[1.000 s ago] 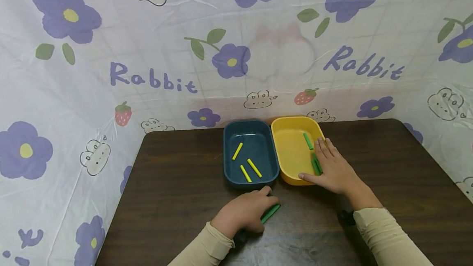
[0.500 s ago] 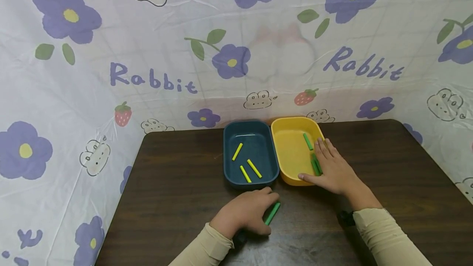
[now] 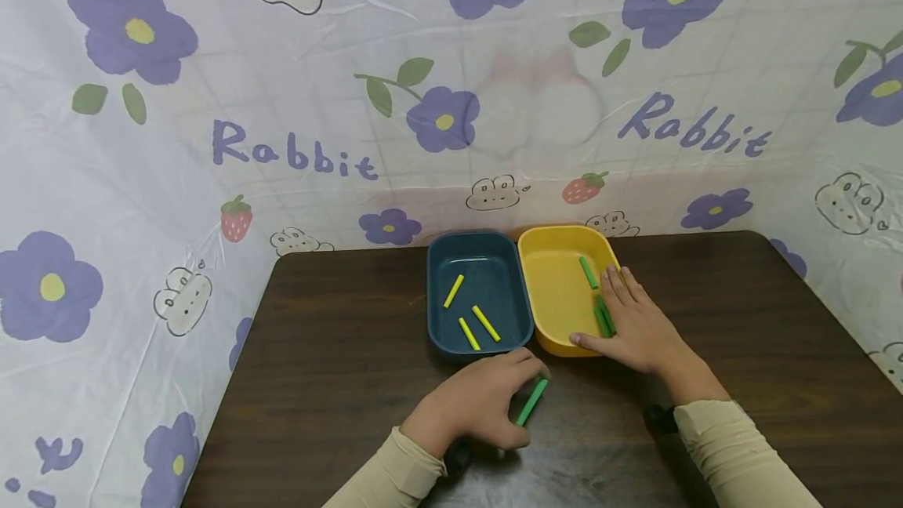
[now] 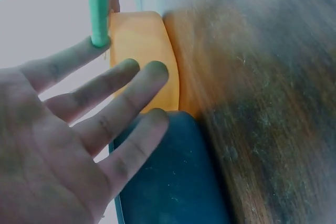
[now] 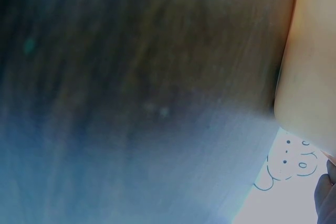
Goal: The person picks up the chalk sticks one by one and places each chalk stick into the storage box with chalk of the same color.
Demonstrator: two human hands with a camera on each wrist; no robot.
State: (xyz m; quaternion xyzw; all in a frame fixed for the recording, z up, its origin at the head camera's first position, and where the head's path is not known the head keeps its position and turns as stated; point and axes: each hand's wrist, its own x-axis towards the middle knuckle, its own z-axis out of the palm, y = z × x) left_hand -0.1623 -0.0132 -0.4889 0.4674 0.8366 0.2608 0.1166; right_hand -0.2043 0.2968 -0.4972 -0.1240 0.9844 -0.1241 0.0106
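My left hand (image 3: 476,402) pinches a short green stick (image 3: 532,402) lengthwise between thumb and index finger, in front of the two trays. In the left wrist view the green stick (image 4: 98,19) spans thumb to index fingertip, and the other fingers are spread. My right hand (image 3: 645,328) rests on the right side of the yellow tray (image 3: 553,281), fingers straight over its rim and thumb at the front edge. Inside that tray lie several green sticks (image 3: 589,272), partly beside the right hand. Several yellow sticks (image 3: 486,324) lie in the dark blue tray (image 3: 451,257).
Both trays stand side by side at the back of the dark wooden table (image 3: 339,335). A white cloth (image 3: 310,85) printed with flowers and rabbits hangs behind and at the sides. The right wrist view mostly shows tabletop and the yellow tray's outer wall (image 5: 310,66).
My left hand has shifted slightly right, and the green stick in it has turned and come more into view between thumb and index finger. The right hand stays on the yellow tray.
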